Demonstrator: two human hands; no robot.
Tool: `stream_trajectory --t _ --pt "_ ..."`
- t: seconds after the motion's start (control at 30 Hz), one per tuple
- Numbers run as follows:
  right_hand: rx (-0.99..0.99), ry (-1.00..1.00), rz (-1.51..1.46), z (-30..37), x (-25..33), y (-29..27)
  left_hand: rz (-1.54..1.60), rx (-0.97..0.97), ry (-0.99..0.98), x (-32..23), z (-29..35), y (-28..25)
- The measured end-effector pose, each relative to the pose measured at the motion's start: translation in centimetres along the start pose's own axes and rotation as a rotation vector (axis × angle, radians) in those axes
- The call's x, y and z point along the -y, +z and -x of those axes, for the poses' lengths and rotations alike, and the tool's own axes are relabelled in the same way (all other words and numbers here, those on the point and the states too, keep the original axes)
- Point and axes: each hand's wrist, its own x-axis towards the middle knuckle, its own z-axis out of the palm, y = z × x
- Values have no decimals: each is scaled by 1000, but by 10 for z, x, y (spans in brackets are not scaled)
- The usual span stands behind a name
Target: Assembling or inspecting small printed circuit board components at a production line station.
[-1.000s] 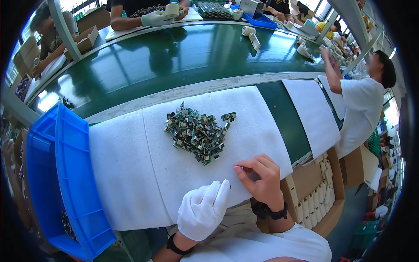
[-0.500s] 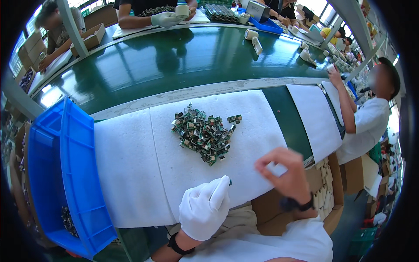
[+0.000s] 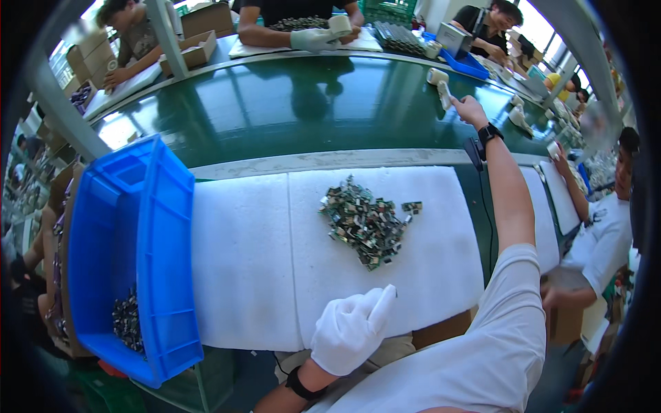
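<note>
My left hand (image 3: 350, 332), in a white glove, is closed in a pinch at the near edge of the white foam mat (image 3: 241, 268). A tiny dark edge of a small circuit board (image 3: 396, 294) shows at its fingertips. My bare right hand (image 3: 471, 111) is stretched far across the green conveyor belt (image 3: 248, 103). Its fingers close on the near end of a white plastic housing (image 3: 443, 91) with a round head and a handle. Between my hands, a heap of small green circuit boards (image 3: 365, 224) lies on the mat, with one board slightly apart at its right.
A deep blue bin (image 3: 165, 275) stands at the left, with more small parts inside. More white housings (image 3: 518, 117) lie farther along the belt. Co-workers sit across the belt and at my right. A black cable (image 3: 487, 213) hangs beside my right forearm.
My right hand has gone from above the mat's near right corner out to the housing on the belt. My left hand keeps its pinch near the mat's edge. The view has shifted.
</note>
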Motion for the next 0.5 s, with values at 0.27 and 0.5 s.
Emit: stream_trajectory --t 0.27,0.5 --pt "74 -11 -94 -6 26 42 -40 9 -5 -1 1 -2" --pt "601 113 -999 17 17 3 -48 -20 30 4 -1 0"
